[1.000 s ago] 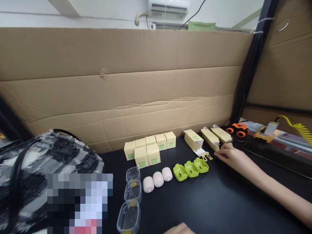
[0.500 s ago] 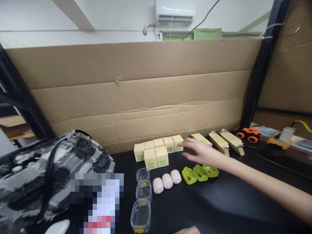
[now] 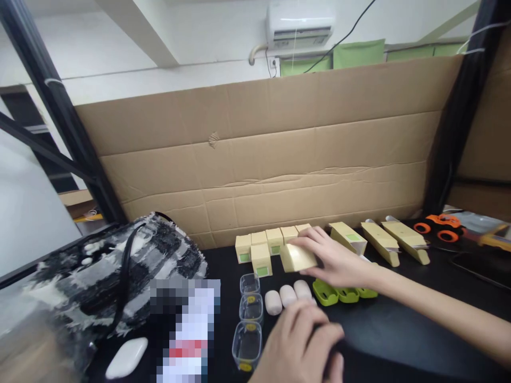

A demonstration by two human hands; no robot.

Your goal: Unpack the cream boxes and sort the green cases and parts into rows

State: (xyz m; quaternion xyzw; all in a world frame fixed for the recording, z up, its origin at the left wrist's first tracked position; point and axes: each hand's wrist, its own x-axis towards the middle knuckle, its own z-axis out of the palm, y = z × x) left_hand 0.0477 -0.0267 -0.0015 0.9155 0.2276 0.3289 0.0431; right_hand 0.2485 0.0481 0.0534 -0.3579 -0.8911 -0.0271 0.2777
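"What have you got there?"

"A small cream-yellow cardboard box [image 3: 293,259], tilted, with my right hand [image 3: 337,258] around its right end: thumb on the near side, fingers over the far side."

"How will it handle?"

"Light, I'd judge, with thin walls that could dent under a hard squeeze. The smooth card may slide a little, so I'd hold it by opposite faces, close to the edges where it's stiffest."

"And your left hand [image 3: 297,340]?"

"At six o'clock from the box, nearer me, fingers loosely bent. Its palm is hidden, so I can't tell whether it's holding anything."

"What's around the box?"

"A matching cream-yellow carton with a green label [image 3: 261,259] at nine o'clock. Three pale pink, rounded capsules [image 3: 287,296] at six, just beyond my left hand. Lime-green plastic trays [image 3: 326,293] at four. Farther out, clear plastic tubs [image 3: 247,340] towards seven, and a long cream-yellow open-ended carton [image 3: 345,236] between two and three."
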